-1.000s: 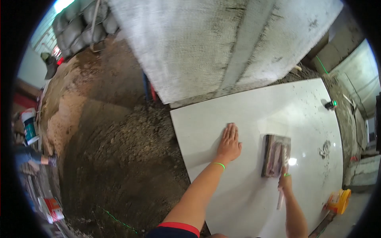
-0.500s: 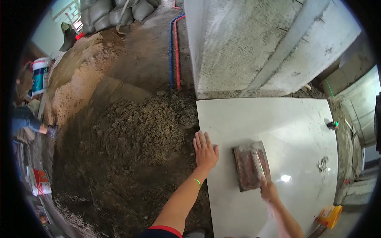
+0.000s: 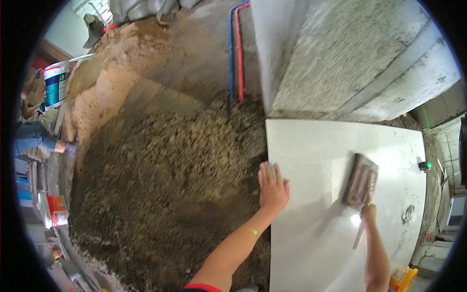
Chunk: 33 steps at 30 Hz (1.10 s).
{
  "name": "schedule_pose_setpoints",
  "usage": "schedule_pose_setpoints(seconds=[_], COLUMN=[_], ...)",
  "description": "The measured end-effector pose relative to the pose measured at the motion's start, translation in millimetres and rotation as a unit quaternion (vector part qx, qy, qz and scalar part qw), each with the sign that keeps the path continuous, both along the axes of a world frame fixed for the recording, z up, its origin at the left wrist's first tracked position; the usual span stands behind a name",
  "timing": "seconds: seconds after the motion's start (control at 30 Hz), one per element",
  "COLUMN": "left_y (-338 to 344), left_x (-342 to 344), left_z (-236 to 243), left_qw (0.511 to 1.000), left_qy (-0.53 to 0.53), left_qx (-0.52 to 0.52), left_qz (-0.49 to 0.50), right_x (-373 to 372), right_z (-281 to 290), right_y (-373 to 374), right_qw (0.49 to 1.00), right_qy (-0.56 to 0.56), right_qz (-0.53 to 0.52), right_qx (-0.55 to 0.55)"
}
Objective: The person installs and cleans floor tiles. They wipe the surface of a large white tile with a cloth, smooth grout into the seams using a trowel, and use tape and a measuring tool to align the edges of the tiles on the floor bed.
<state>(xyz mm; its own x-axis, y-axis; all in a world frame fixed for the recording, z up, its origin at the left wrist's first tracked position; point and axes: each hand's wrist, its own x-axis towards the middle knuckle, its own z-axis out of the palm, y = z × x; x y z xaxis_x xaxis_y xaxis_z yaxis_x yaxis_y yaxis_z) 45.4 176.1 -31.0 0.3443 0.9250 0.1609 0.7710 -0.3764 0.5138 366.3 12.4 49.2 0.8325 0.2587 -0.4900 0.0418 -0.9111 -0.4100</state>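
Note:
A large pale glossy floor tile [image 3: 306, 253] lies in front of me. My left hand [image 3: 273, 192] rests at its left edge with the fingers stretched out, holding nothing. In my right hand [image 3: 368, 214] is the handle of a rectangular tile mallet [image 3: 361, 180] with a reddish-brown, mortar-smeared head. The mallet is tilted over the right half of the tile and blurred by motion. A shadow lies on the tile, apart from the head, so it looks raised. Left of the tile spreads rough dark mortar [image 3: 194, 151].
A concrete pillar [image 3: 340, 63] stands at the tile's far edge. Blue and red pipes [image 3: 239, 58] run along the floor. A small black device with a green light [image 3: 424, 166] sits by the tile's right edge. Buckets [image 3: 55, 85] and another person's leg [image 3: 36, 138] are at far left.
My right hand has moved the mallet right and away from me, tilting it. My left hand stays at the tile's edge. The whole view has shifted, with things appearing further right.

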Motion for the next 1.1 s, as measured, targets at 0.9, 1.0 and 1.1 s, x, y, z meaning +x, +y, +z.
schedule_pose_setpoints(seconds=[0.9,1.0,1.1], left_y=[190.7,176.8,146.3], left_x=[5.3,-18.3,-37.2], left_z=[-10.8,-0.1,4.9], left_qw=[0.983,0.947,0.965], left_qy=[-0.022,-0.164,0.048], left_qx=[-0.18,-0.277,-0.256], left_qz=[0.02,0.01,-0.037], right_x=[42.9,55.3,61.5], right_z=[-52.8,-60.8,-68.8], right_y=[-10.5,-7.2,-11.9], right_qw=[0.994,0.991,0.987], right_qy=[-0.103,-0.101,-0.121], right_qz=[0.015,0.084,0.104], right_qx=[0.033,0.014,0.012])
